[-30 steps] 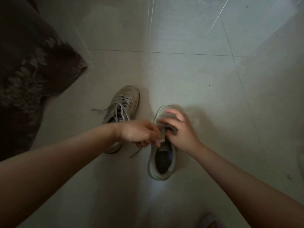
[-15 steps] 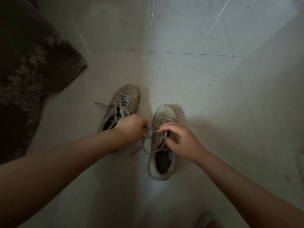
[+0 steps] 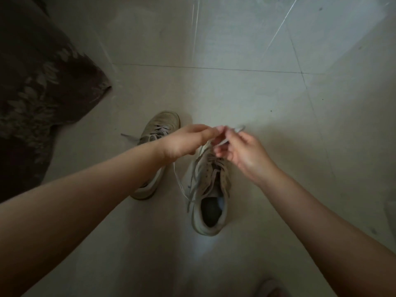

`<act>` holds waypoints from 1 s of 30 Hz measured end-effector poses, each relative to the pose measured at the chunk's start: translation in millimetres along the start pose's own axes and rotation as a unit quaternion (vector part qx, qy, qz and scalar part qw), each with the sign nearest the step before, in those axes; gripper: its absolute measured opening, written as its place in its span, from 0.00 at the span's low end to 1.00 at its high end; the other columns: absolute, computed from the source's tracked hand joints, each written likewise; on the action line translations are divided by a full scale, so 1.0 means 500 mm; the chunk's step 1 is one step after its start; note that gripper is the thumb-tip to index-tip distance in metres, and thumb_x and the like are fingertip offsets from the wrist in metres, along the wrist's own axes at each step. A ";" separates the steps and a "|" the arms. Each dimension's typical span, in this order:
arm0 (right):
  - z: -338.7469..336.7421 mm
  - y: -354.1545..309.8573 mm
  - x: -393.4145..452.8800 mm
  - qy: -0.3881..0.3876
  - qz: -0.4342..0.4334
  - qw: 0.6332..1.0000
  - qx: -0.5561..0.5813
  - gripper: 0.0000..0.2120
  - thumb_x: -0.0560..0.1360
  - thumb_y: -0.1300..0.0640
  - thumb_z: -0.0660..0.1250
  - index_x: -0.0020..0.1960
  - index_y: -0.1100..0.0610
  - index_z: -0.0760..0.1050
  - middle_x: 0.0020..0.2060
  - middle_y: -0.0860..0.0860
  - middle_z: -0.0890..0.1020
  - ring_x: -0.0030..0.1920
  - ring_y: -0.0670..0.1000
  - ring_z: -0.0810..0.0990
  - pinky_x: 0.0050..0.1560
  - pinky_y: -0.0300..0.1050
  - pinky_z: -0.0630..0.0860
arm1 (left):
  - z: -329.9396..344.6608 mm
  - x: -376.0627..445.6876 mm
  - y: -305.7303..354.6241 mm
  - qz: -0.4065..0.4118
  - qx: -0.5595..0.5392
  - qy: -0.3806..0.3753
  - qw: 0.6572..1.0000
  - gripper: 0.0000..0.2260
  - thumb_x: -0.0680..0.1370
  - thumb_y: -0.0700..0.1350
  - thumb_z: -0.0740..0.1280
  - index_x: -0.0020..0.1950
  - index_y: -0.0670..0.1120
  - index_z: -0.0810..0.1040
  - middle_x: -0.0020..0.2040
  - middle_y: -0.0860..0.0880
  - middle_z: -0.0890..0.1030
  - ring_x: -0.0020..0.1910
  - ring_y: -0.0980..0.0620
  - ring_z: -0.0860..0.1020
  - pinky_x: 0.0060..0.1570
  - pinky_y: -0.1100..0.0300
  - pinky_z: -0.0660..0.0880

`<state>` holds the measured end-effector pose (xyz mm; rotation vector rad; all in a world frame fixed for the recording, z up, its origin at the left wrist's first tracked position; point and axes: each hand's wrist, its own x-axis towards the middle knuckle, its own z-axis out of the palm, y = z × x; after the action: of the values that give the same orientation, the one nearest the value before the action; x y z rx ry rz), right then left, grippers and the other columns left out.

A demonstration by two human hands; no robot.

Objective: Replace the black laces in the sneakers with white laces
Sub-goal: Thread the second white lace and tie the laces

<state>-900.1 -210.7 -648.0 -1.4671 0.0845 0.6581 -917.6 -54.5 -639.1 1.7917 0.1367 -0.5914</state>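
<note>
Two worn beige sneakers stand on the tiled floor. The right sneaker (image 3: 211, 189) has its tongue open and a pale lace (image 3: 194, 185) hanging loose down its left side. My left hand (image 3: 186, 140) and my right hand (image 3: 242, 151) meet above its toe, and both pinch the upper part of that lace between the fingertips. A short lace end sticks out past my right fingers. The left sneaker (image 3: 159, 127) lies behind my left wrist, laced with a pale lace, one end trailing left on the floor.
A dark patterned cloth (image 3: 40, 86) covers the floor at the left. A pale rounded object (image 3: 270, 289) shows at the bottom edge, cut off. Light floor tiles (image 3: 257, 99) stretch ahead and to the right.
Both hands rose from the right sneaker's eyelets and came together above its toe, drawing the lace up with them. The left sneaker has not moved.
</note>
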 end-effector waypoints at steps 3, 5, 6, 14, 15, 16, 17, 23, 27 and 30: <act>-0.020 -0.040 0.010 0.014 -0.005 0.988 0.153 0.13 0.82 0.57 0.54 0.49 0.62 0.74 0.38 0.53 0.79 0.36 0.46 0.79 0.40 0.37 0.78 | 0.012 -0.013 -0.045 0.093 0.074 -0.024 0.993 0.15 0.76 0.55 0.64 0.47 0.44 0.81 0.34 0.51 0.75 0.32 0.57 0.71 0.35 0.64 0.68; -0.030 -0.053 0.018 0.037 -0.004 0.973 0.229 0.12 0.82 0.58 0.54 0.48 0.62 0.75 0.38 0.53 0.79 0.38 0.46 0.80 0.42 0.36 0.78 | 0.013 -0.016 -0.065 0.119 0.089 -0.024 0.989 0.09 0.77 0.49 0.67 0.42 0.45 0.82 0.31 0.49 0.72 0.30 0.56 0.68 0.32 0.63 0.65; -0.035 -0.059 0.022 0.052 -0.002 0.963 0.263 0.12 0.82 0.58 0.55 0.48 0.62 0.75 0.38 0.53 0.80 0.38 0.46 0.80 0.42 0.36 0.78 | 0.010 -0.017 -0.070 0.120 0.097 -0.025 0.988 0.08 0.77 0.48 0.67 0.39 0.49 0.80 0.30 0.50 0.71 0.29 0.57 0.68 0.31 0.64 0.65; -0.077 -0.043 0.046 0.146 0.019 0.901 0.407 0.10 0.81 0.60 0.58 0.50 0.67 0.74 0.40 0.57 0.80 0.37 0.50 0.83 0.40 0.39 0.80 | 0.004 -0.016 -0.124 0.068 0.275 -0.018 0.959 0.09 0.78 0.49 0.65 0.38 0.49 0.77 0.31 0.53 0.72 0.30 0.58 0.69 0.35 0.62 0.67; -0.074 -0.030 0.043 0.131 0.042 0.909 0.394 0.10 0.80 0.59 0.60 0.55 0.67 0.73 0.42 0.58 0.79 0.39 0.50 0.82 0.41 0.40 0.81 | 0.004 -0.015 -0.124 0.063 0.256 -0.002 0.965 0.11 0.78 0.49 0.65 0.42 0.44 0.79 0.31 0.51 0.73 0.29 0.57 0.68 0.34 0.64 0.66; -0.070 -0.015 0.039 0.113 0.073 0.923 0.360 0.13 0.79 0.58 0.61 0.59 0.65 0.71 0.44 0.57 0.79 0.41 0.50 0.81 0.43 0.40 0.81 | 0.005 -0.012 -0.122 0.051 0.213 0.020 0.975 0.14 0.78 0.50 0.65 0.44 0.40 0.80 0.31 0.49 0.72 0.29 0.57 0.67 0.32 0.65 0.65; -0.064 0.000 0.035 0.095 0.108 0.944 0.296 0.14 0.78 0.58 0.63 0.61 0.63 0.70 0.44 0.56 0.78 0.41 0.50 0.80 0.43 0.39 0.81 | 0.007 -0.009 -0.119 0.033 0.154 0.043 0.987 0.15 0.78 0.51 0.65 0.46 0.38 0.81 0.31 0.48 0.70 0.29 0.56 0.67 0.31 0.66 0.65; -0.033 0.072 0.008 0.039 0.034 0.928 -0.369 0.02 0.75 0.56 0.68 0.45 0.52 0.79 0.37 0.47 0.80 0.39 0.45 0.78 0.41 0.38 0.74 | 0.029 0.007 -0.104 -0.060 -0.068 0.151 0.984 0.13 0.79 0.50 0.63 0.47 0.42 0.81 0.37 0.49 0.80 0.28 0.56 0.75 0.27 0.67 0.73; -0.025 0.091 -0.001 -0.008 -0.020 0.887 -0.460 0.01 0.74 0.55 0.68 0.44 0.51 0.77 0.35 0.44 0.76 0.37 0.43 0.74 0.38 0.39 0.69 | 0.037 0.007 -0.101 -0.114 -0.186 0.133 0.967 0.14 0.80 0.49 0.60 0.43 0.41 0.77 0.35 0.48 0.81 0.26 0.57 0.77 0.28 0.65 0.75; -0.018 0.092 -0.004 0.012 -0.118 0.876 -0.468 0.08 0.70 0.53 0.72 0.48 0.54 0.78 0.36 0.44 0.71 0.34 0.41 0.69 0.36 0.39 0.67 | 0.040 0.004 -0.094 -0.117 -0.218 0.117 0.962 0.13 0.80 0.48 0.62 0.40 0.42 0.75 0.32 0.49 0.81 0.26 0.58 0.78 0.29 0.65 0.76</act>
<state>-919.9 -221.6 -688.9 -2.3692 -0.4533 0.4857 -940.6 -59.1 -684.4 1.4155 0.6024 -0.4679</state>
